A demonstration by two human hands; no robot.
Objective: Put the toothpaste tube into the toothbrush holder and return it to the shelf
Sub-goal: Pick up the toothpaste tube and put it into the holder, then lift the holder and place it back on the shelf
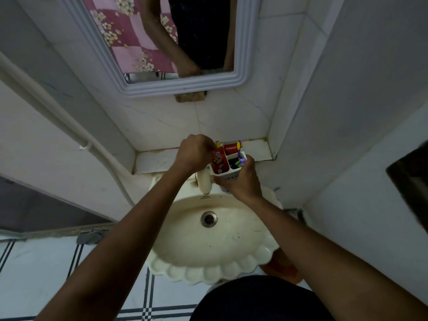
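Above the sink (215, 246), your right hand (240, 181) gripped the white toothbrush holder (228, 176) from below; your left hand (194, 152) pinched the red toothpaste tube (218, 162), half inside its left compartment. Tube looked light, soft, likely slick; best held near its stiffer top end.

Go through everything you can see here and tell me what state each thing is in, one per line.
Toothpaste tube: upright, partly down in the holder's left compartment.
Toothbrush holder: lifted above the sink, off the shelf.
Left hand: closed on the tube's top.
Right hand: gripping the holder's side.
Colgate box: lying on the shelf.
Shelf: bare at left.
Sink: dry, drain open.
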